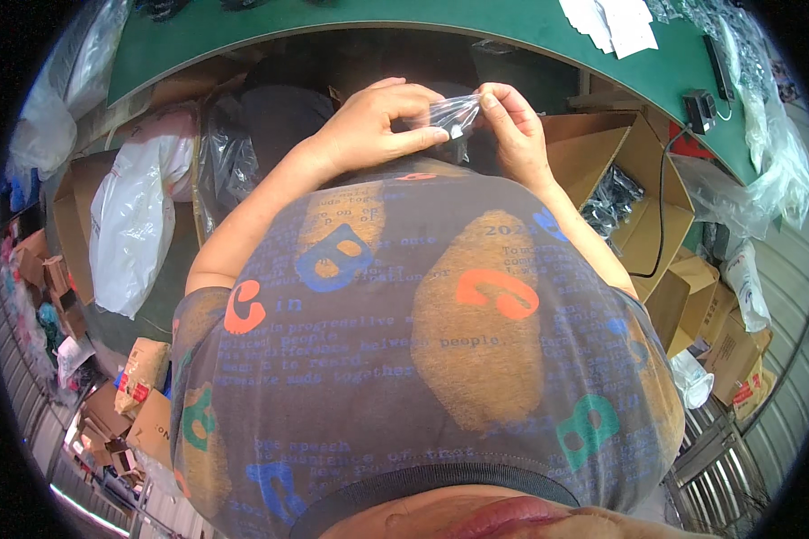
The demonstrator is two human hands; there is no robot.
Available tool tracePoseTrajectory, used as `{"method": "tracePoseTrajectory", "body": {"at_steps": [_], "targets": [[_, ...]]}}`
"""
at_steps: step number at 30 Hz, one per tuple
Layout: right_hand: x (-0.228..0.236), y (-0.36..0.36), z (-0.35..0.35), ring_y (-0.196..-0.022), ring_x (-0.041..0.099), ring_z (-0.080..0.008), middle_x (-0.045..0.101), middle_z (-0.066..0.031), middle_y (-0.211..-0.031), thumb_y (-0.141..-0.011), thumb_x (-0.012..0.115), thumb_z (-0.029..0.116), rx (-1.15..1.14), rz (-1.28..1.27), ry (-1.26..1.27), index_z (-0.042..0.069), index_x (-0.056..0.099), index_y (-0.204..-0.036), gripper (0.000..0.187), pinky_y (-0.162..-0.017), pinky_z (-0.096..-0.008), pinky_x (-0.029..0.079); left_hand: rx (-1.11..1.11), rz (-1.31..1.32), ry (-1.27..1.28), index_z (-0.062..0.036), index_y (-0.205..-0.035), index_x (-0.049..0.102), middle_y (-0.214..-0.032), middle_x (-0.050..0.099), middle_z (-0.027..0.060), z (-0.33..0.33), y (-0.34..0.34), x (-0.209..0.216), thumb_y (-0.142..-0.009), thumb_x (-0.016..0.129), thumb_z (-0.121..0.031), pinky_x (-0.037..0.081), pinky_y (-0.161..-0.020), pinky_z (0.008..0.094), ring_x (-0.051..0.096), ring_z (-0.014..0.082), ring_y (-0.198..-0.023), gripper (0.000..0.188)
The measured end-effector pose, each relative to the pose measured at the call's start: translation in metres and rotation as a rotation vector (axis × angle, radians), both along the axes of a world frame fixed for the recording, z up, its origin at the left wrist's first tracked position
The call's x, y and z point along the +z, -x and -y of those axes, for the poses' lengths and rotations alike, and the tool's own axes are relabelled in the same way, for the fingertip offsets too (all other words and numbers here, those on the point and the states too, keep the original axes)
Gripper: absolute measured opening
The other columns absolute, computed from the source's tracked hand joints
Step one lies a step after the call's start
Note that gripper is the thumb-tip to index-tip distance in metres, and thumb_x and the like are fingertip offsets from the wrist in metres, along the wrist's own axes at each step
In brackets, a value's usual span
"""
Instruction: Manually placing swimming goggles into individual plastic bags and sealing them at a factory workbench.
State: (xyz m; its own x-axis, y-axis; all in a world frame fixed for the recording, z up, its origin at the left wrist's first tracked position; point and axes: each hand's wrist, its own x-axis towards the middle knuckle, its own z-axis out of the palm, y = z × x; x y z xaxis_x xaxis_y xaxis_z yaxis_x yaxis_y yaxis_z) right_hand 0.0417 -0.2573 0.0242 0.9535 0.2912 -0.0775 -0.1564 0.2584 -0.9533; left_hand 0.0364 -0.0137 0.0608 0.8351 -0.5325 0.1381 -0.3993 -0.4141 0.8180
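Between my two hands is a small clear plastic bag (454, 113), stretched out in front of my chest, short of the table's near edge. My left hand (377, 124) grips one end of it with thumb and fingers. At the other end, my right hand (512, 130) pinches a corner between thumb and forefinger. Something small and whitish shows inside or behind the film; its kind is too unclear to tell.
A green table (333, 11) curves across the far side, with white papers (616, 27) and a small black device (699, 110) on its right. An open cardboard box (665, 184) holding dark wrapped items stands at my right. White plastic bags (139, 216) hang over a carton at my left.
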Motion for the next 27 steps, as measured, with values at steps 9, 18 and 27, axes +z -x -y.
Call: {"method": "tracePoseTrajectory", "body": {"at_steps": [9, 18, 27], "targets": [[-0.004, -0.005, 0.002, -0.092, 0.065, -0.0106, 0.068, -0.0015, -0.102, -0.106, 0.061, 0.019, 0.035, -0.104, -0.144, 0.004, 0.067, -0.115, 0.018, -0.08, -0.0263, 0.055, 0.046, -0.31, 0.026, -0.0031, -0.098, 0.062, -0.118, 0.074, 0.0119, 0.005, -0.001, -0.012, -0.086, 0.08, -0.013, 0.054, -0.086, 0.0329, 0.068, 0.0178, -0.107, 0.024], [-0.003, -0.021, 0.026, -0.096, 0.065, -0.0117, 0.064, -0.0038, -0.107, -0.104, 0.062, 0.015, 0.142, 0.104, 0.108, -0.001, 0.07, -0.113, 0.02, -0.088, -0.0267, 0.051, 0.178, -0.487, 0.326, -0.0168, -0.165, 0.019, -0.121, 0.072, 0.0149, 0.011, 0.0, -0.003, -0.084, 0.08, -0.012, 0.055, -0.065, 0.0241, 0.07, 0.0143, -0.089, 0.102], [-0.006, -0.031, 0.026, -0.097, 0.063, -0.0117, 0.064, -0.0025, -0.1, -0.101, 0.065, 0.012, 0.189, 0.191, 0.196, -0.001, 0.071, -0.106, 0.015, -0.09, -0.0267, 0.05, 0.122, -0.394, 0.369, -0.0171, -0.166, 0.016, -0.124, 0.071, 0.0163, 0.015, -0.003, -0.019, -0.084, 0.08, -0.014, 0.057, -0.08, 0.0302, 0.07, 0.019, -0.104, 0.104]]}}
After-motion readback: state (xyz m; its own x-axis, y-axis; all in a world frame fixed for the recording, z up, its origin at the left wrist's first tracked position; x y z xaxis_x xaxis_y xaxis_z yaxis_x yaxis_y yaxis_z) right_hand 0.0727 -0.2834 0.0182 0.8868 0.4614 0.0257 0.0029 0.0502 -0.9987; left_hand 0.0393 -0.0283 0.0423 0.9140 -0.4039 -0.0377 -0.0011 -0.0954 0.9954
